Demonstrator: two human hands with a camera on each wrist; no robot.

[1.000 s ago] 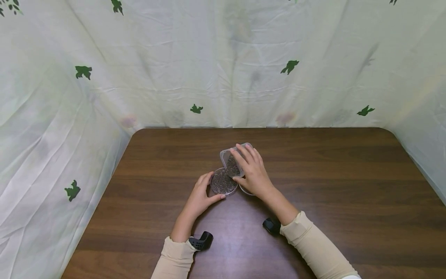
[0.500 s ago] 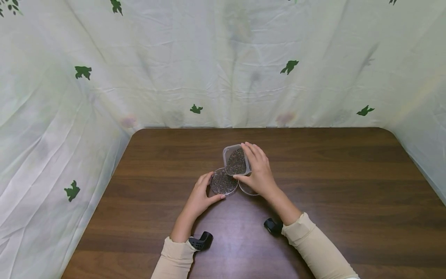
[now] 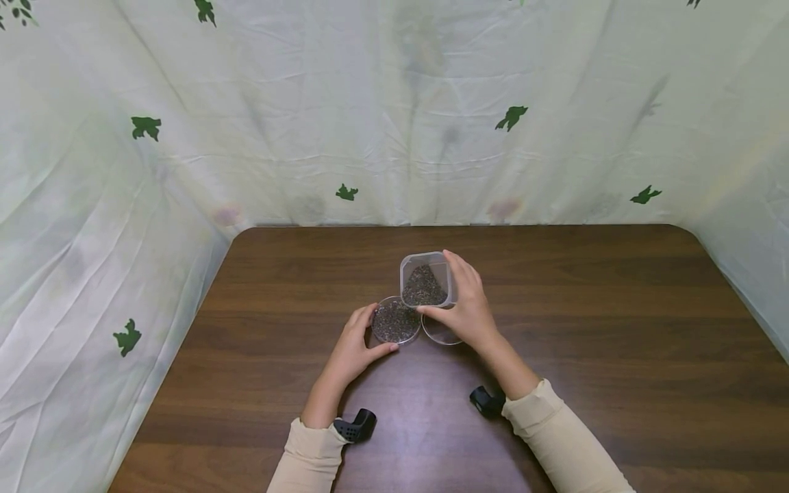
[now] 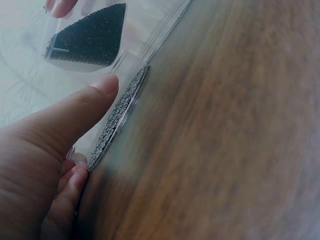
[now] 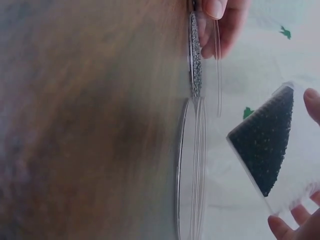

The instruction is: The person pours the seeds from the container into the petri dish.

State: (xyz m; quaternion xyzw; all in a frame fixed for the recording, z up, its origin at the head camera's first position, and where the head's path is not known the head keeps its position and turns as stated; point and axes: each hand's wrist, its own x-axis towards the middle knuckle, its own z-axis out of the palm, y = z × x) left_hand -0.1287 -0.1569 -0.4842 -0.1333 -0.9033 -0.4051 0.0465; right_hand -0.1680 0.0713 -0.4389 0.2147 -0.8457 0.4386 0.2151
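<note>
My left hand (image 3: 354, 349) grips a clear petri dish (image 3: 407, 342) on the table, thumb on the near side and fingers on the far side. Dark grey seed-like grains (image 3: 394, 320) fill it in a layer. My right hand (image 3: 470, 308) holds a clear square plastic tub (image 3: 436, 261) by its side, thumb at the lower edge and fingers at the upper. The tub is tilted, raised just behind the dish, with more dark grains (image 5: 267, 137) heaped in its lower corner. A second clear round dish or lid (image 3: 442, 337) lies touching or close beside the first, partly behind my right hand.
The brown wood table (image 3: 592, 329) extends on both sides and toward me. A pale curtain (image 3: 382, 109) with green bird shapes hangs behind its far edge. Black wrist cameras (image 3: 359, 426) sit at both sleeves.
My right hand has moved slightly right and turned the tub back toward level, so its opening and grains show more. The left hand and its petri dish have stayed in place.
</note>
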